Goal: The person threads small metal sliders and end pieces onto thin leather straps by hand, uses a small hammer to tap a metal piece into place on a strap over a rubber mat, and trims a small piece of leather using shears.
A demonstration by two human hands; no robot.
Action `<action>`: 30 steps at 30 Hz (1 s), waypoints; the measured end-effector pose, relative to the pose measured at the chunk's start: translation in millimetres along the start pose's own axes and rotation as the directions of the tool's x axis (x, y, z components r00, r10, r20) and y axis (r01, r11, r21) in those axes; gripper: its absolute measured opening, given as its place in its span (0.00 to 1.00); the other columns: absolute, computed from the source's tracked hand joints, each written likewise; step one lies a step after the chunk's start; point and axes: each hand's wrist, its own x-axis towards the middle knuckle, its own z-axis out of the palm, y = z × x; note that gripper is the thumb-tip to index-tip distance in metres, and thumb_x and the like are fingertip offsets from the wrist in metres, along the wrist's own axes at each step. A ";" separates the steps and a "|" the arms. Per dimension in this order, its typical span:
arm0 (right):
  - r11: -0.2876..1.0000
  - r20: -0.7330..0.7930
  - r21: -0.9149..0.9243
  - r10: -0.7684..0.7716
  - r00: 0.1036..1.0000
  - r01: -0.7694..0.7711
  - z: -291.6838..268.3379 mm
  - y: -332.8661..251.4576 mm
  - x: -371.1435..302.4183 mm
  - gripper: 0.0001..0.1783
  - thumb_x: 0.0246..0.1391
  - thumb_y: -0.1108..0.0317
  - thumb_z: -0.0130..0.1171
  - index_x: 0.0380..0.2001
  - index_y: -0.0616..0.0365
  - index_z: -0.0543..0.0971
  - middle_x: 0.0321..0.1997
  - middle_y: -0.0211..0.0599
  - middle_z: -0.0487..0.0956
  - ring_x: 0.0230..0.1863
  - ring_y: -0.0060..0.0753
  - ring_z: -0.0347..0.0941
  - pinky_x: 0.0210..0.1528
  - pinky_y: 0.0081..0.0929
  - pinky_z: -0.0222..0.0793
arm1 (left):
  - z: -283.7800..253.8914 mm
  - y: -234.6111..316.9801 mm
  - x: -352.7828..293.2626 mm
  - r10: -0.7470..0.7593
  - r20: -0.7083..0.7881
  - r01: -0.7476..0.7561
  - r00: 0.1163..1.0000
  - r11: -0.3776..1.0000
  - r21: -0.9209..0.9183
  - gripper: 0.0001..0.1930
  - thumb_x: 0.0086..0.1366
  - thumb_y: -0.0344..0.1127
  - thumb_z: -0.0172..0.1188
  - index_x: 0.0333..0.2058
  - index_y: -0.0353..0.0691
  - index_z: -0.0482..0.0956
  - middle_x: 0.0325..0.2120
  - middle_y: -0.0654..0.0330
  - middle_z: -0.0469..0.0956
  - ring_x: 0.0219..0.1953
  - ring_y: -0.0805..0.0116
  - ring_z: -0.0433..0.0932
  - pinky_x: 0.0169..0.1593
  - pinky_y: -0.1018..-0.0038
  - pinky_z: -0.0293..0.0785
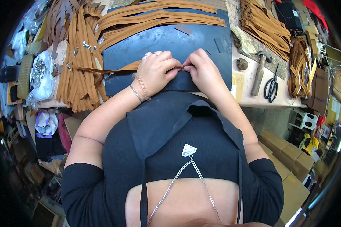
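Note:
A tan-brown zipper runs across the near part of a dark board, its loose end reaching left over the board's edge. My left hand is closed on the zipper, thumb and index finger pinching its right end. Close beside it, my right hand pinches the same end between thumb and fingertips. The two sets of fingertips almost meet, and they hide most of the zipper end. More tan zippers lie side by side along the board's far side.
Left of the board hangs a thick bundle of tan zippers with a few metal sliders on it. To the right lie a round stone, a hammer, black scissors and further zipper bundles. Small dark scraps rest on the board.

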 end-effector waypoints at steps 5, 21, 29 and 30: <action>0.985 0.002 0.166 0.046 0.999 -0.045 -6.8 11.9 1.3 0.05 0.55 0.76 0.60 0.36 0.60 0.79 0.38 0.43 0.75 0.41 0.45 0.75 0.46 0.35 0.73 | -0.3 -1.9 -2.4 0.060 0.032 -0.062 0.998 0.997 0.047 0.05 0.57 0.36 0.66 0.34 0.53 0.85 0.26 0.66 0.70 0.34 0.66 0.73 0.39 0.69 0.66; 0.994 -0.122 0.053 -0.093 0.988 0.100 -0.1 8.1 -8.8 0.05 0.48 0.76 0.66 0.32 0.61 0.82 0.32 0.40 0.78 0.38 0.45 0.77 0.43 0.36 0.74 | 2.2 -4.2 -1.0 0.020 -0.004 -0.020 1.000 0.999 -0.039 0.04 0.56 0.37 0.68 0.31 0.49 0.84 0.28 0.66 0.75 0.35 0.65 0.77 0.39 0.68 0.68; 0.991 -0.135 0.019 -0.128 0.983 0.132 3.2 12.3 -7.8 0.05 0.48 0.75 0.66 0.30 0.61 0.82 0.32 0.39 0.78 0.37 0.43 0.77 0.41 0.35 0.74 | 1.8 -4.5 -1.1 0.018 0.001 -0.018 1.000 0.999 -0.032 0.04 0.55 0.37 0.68 0.31 0.49 0.84 0.28 0.67 0.76 0.36 0.66 0.78 0.40 0.69 0.68; 0.993 -0.130 0.037 -0.105 0.986 0.111 3.9 12.1 -8.1 0.04 0.48 0.74 0.67 0.29 0.60 0.82 0.32 0.40 0.78 0.39 0.46 0.76 0.44 0.38 0.74 | 2.2 -4.7 -1.4 0.018 0.000 -0.018 1.000 0.999 -0.035 0.04 0.55 0.37 0.68 0.31 0.49 0.84 0.28 0.67 0.76 0.36 0.66 0.78 0.40 0.69 0.68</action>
